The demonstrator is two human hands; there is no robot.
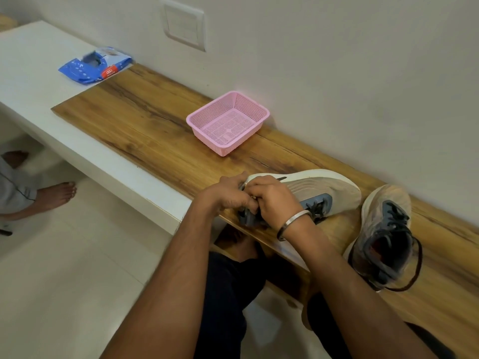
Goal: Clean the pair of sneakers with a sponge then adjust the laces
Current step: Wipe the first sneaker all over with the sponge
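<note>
Head view: both the left hand and right hand curl around the laces of a sneaker tipped sideways on the bench, apparently exposing its eyelets for adjusting.

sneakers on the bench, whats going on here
A person sits at a wooden bench and works on one sneaker that lies tipped on its side, sole toward the wall. Both hands, left hand and right hand, are curled over its lace end, apparently adjusting the laces. The second sneaker stands upright to the right, its lace loose. A pink basket sits further along by the wall, and a blue packet beyond it. No sponge is visible.
</note>
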